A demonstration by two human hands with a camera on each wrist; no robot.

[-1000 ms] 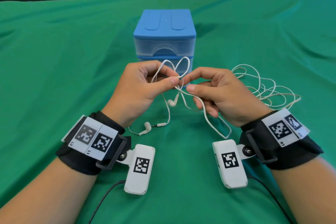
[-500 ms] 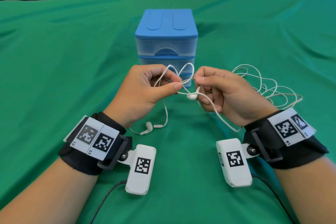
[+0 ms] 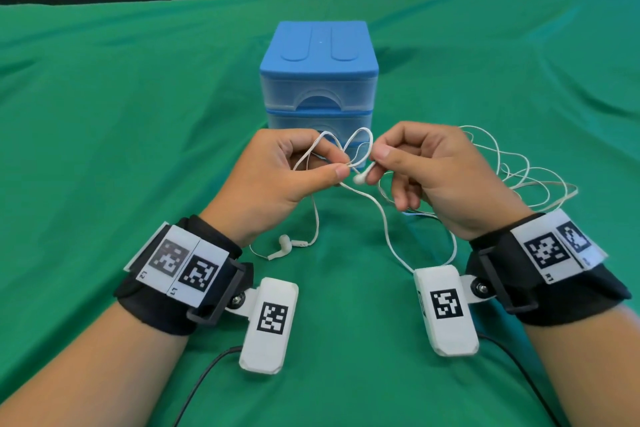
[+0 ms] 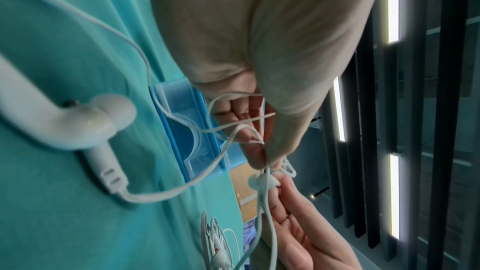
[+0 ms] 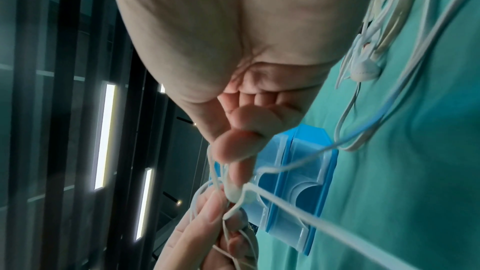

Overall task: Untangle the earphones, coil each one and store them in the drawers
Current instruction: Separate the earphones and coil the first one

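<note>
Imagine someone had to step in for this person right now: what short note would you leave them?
Left hand: pinches the white earphone cable at the tangle.
Right hand: pinches an earbud by its stem, beside the left thumb.
Another earbud lies on the green cloth; a loose cable heap lies right of the right hand.
Blue drawer unit stands behind the hands, its visible drawers closed.
Done: nothing coiled or stored.
Left: finish untangling, coil each, open drawers, store.
</note>
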